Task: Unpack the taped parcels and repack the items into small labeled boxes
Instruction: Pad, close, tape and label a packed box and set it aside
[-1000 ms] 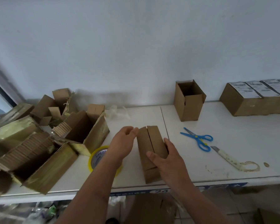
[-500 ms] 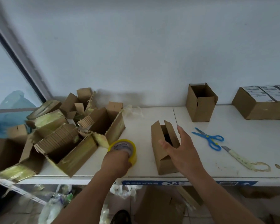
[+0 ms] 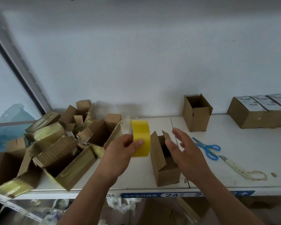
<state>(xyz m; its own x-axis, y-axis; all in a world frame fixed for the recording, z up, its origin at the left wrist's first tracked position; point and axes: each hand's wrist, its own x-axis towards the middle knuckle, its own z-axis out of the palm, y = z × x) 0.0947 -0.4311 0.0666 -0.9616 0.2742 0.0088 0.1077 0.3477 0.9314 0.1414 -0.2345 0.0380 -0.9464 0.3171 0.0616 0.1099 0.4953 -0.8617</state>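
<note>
At the desk's (image 3: 234,159) front edge, toward 6 o'clock, stands the small box (image 3: 165,168), flaps up, long axis running 12 to 6. Just at its 9 o'clock, tape roll (image 3: 140,138) pinched in left hand (image 3: 120,153); right hand (image 3: 185,151) spread open, nearer, hovering by the flaps.

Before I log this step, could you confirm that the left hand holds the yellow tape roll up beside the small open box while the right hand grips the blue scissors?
Not quite. In the head view the right hand is open over the small open box; the blue scissors lie untouched on the shelf. The left hand does hold the yellow tape roll beside that box.
</note>
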